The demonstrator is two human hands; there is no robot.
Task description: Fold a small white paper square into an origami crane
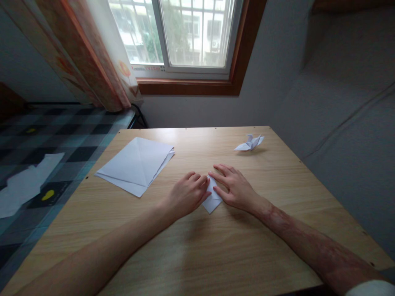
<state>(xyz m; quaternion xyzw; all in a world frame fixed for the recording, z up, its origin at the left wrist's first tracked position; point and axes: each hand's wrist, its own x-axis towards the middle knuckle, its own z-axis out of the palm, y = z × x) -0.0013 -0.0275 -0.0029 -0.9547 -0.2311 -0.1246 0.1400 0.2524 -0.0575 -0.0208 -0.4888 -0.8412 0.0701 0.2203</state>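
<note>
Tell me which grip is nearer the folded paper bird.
Right. The right grip is on the near side of the paper bird, slightly left; the left grip is also on the near side, but farther left.

- Daylight enters through the far window (194, 37), whose panes are washed out toward white, leaving the buildings beyond pale.
- The room is dim; the right wall (336, 107) and the bed (77, 154) at left sit in grey shade.
- A soft glare lies along the far part of the table (203, 135).
- Diffuse shadows fall on the near side of the paper bird (250, 143) and the left hand (190, 192).
- Wide-angle distortion splays the table's sides.
- Fine detail looks soft; creases in the folded paper (211, 202) are faint.
</note>
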